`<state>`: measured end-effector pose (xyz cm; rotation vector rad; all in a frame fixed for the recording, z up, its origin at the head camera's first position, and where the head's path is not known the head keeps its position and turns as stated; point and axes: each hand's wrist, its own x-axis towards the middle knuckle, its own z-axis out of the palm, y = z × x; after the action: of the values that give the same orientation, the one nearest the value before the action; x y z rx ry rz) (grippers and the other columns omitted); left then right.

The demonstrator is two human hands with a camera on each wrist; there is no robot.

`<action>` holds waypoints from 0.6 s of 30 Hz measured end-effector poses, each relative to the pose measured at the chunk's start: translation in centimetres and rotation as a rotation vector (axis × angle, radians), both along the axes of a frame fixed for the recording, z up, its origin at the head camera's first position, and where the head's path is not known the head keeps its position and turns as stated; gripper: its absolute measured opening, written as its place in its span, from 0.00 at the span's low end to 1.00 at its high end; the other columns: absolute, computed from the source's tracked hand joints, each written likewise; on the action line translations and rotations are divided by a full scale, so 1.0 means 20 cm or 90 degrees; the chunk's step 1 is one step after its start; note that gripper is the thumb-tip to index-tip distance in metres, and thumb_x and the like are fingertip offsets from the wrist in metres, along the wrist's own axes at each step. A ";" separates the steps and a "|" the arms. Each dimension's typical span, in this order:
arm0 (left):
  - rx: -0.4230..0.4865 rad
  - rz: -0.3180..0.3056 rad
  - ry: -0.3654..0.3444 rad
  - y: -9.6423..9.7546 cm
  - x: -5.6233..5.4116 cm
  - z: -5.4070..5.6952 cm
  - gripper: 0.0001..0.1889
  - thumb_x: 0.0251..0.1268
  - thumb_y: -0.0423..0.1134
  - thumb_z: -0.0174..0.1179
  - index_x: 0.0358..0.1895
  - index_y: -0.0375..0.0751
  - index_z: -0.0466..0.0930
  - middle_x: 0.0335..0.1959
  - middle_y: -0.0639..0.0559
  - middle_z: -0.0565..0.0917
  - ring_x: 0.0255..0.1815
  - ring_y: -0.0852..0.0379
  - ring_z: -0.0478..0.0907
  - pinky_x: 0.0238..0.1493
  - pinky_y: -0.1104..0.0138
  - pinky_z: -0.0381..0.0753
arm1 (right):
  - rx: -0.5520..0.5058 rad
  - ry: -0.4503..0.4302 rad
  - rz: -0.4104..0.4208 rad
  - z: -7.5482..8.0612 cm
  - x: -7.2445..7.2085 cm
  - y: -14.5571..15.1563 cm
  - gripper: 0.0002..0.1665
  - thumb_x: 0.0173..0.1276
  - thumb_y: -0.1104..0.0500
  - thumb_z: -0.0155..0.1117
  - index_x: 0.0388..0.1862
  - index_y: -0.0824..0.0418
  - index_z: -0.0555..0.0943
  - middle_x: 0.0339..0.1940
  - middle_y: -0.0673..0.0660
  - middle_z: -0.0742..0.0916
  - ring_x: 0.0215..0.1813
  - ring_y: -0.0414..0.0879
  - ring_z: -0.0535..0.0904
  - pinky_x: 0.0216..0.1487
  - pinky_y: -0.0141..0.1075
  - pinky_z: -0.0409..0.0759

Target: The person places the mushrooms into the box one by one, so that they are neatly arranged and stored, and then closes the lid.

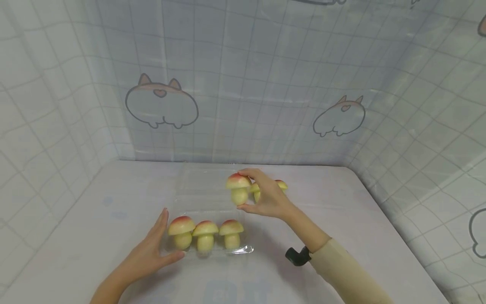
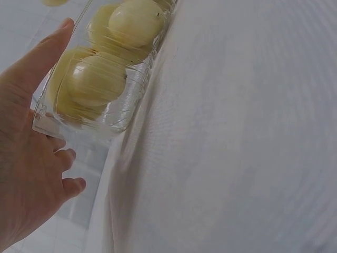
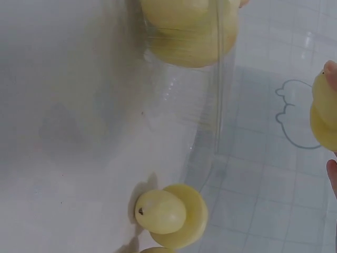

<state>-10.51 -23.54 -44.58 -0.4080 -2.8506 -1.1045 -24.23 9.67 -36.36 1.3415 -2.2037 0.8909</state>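
My right hand point(image 1: 269, 196) pinches a toy mushroom point(image 1: 238, 190) with a reddish-yellow cap, thumb at its stem base and fingers on its cap. It is held upright over the right side of the open lid point(image 1: 203, 181) of a clear plastic box point(image 1: 243, 250). Three similar mushrooms point(image 1: 205, 236) stand in a row in the box. Beside its left end is my left hand point(image 1: 148, 253), thumb extended along the front edge and fingers along the left side; in the left wrist view the thumb point(image 2: 45, 55) lies against the clear wall.
Two more mushrooms stand on the white table point(image 1: 322, 202) behind the right hand, partly hidden by it; one mushroom point(image 3: 168, 213) shows low in the right wrist view. Grid-patterned cloth point(image 1: 258, 84) with animal drawings rises behind the table and at both sides. A black strap piece point(image 1: 298, 256) sits at my right wrist.
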 end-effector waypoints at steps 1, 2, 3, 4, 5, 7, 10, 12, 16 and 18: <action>-0.001 -0.001 0.004 0.00 0.00 0.00 0.60 0.55 0.57 0.68 0.77 0.39 0.32 0.78 0.38 0.38 0.75 0.33 0.41 0.69 0.72 0.34 | 0.008 -0.006 0.000 -0.01 -0.01 -0.01 0.51 0.42 0.54 0.83 0.65 0.61 0.68 0.61 0.53 0.78 0.60 0.44 0.74 0.55 0.36 0.77; -0.002 -0.001 0.005 0.00 0.00 0.00 0.60 0.55 0.57 0.68 0.77 0.38 0.32 0.78 0.38 0.38 0.75 0.33 0.41 0.68 0.75 0.34 | 0.016 -0.014 0.001 -0.02 -0.01 -0.01 0.50 0.42 0.54 0.82 0.65 0.60 0.68 0.61 0.52 0.77 0.59 0.43 0.74 0.55 0.36 0.77; -0.003 0.000 0.004 0.00 0.00 0.00 0.60 0.55 0.56 0.68 0.77 0.39 0.32 0.78 0.38 0.38 0.75 0.33 0.41 0.68 0.74 0.34 | 0.024 -0.025 0.002 -0.03 -0.01 -0.01 0.50 0.43 0.54 0.82 0.65 0.59 0.68 0.61 0.51 0.77 0.59 0.42 0.74 0.55 0.36 0.77; -0.001 -0.001 0.004 0.00 0.00 0.00 0.60 0.55 0.56 0.68 0.77 0.39 0.32 0.78 0.38 0.38 0.75 0.33 0.41 0.70 0.70 0.35 | 0.031 -0.037 0.006 -0.04 -0.02 -0.02 0.49 0.43 0.55 0.81 0.65 0.58 0.68 0.61 0.51 0.77 0.58 0.42 0.75 0.54 0.37 0.77; 0.002 -0.001 0.004 0.00 0.00 0.00 0.60 0.55 0.56 0.68 0.77 0.38 0.32 0.78 0.38 0.38 0.75 0.33 0.41 0.69 0.72 0.34 | 0.041 -0.045 0.007 -0.05 -0.02 -0.02 0.49 0.44 0.55 0.81 0.66 0.57 0.68 0.61 0.50 0.77 0.55 0.41 0.75 0.51 0.38 0.79; 0.004 0.001 -0.001 0.00 0.00 0.00 0.60 0.55 0.56 0.68 0.77 0.39 0.32 0.78 0.38 0.38 0.75 0.33 0.41 0.68 0.74 0.34 | 0.066 -0.064 0.004 -0.08 -0.02 -0.03 0.48 0.45 0.54 0.80 0.66 0.55 0.68 0.60 0.47 0.77 0.52 0.39 0.75 0.46 0.36 0.80; 0.005 0.000 -0.001 0.00 0.00 0.00 0.60 0.55 0.56 0.68 0.77 0.39 0.32 0.78 0.38 0.39 0.75 0.32 0.41 0.66 0.78 0.32 | 0.108 -0.068 0.002 -0.11 -0.02 -0.04 0.47 0.47 0.53 0.79 0.66 0.54 0.67 0.61 0.47 0.76 0.50 0.38 0.75 0.42 0.33 0.80; 0.005 0.002 -0.003 0.00 0.00 0.00 0.60 0.55 0.57 0.68 0.77 0.39 0.32 0.78 0.38 0.39 0.75 0.32 0.41 0.68 0.76 0.33 | 0.138 -0.059 -0.001 -0.13 -0.03 -0.04 0.47 0.49 0.52 0.78 0.67 0.53 0.66 0.62 0.46 0.75 0.52 0.37 0.75 0.43 0.30 0.79; 0.005 0.003 -0.006 0.00 0.00 0.00 0.61 0.54 0.56 0.69 0.77 0.39 0.32 0.78 0.37 0.39 0.74 0.31 0.42 0.72 0.47 0.45 | 0.186 -0.021 -0.002 -0.15 -0.03 -0.05 0.47 0.50 0.50 0.77 0.68 0.54 0.66 0.64 0.48 0.74 0.57 0.40 0.75 0.41 0.28 0.79; 0.006 0.003 -0.011 0.00 0.00 0.00 0.61 0.53 0.56 0.69 0.77 0.39 0.32 0.78 0.38 0.39 0.74 0.31 0.42 0.66 0.36 0.50 | 0.206 -0.007 -0.006 -0.15 -0.03 -0.06 0.47 0.51 0.49 0.77 0.68 0.53 0.67 0.66 0.48 0.73 0.58 0.41 0.75 0.38 0.26 0.78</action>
<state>-10.61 -23.53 -44.52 -0.3923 -2.8584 -1.1259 -24.87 8.53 -39.44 1.4667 -2.4376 0.5530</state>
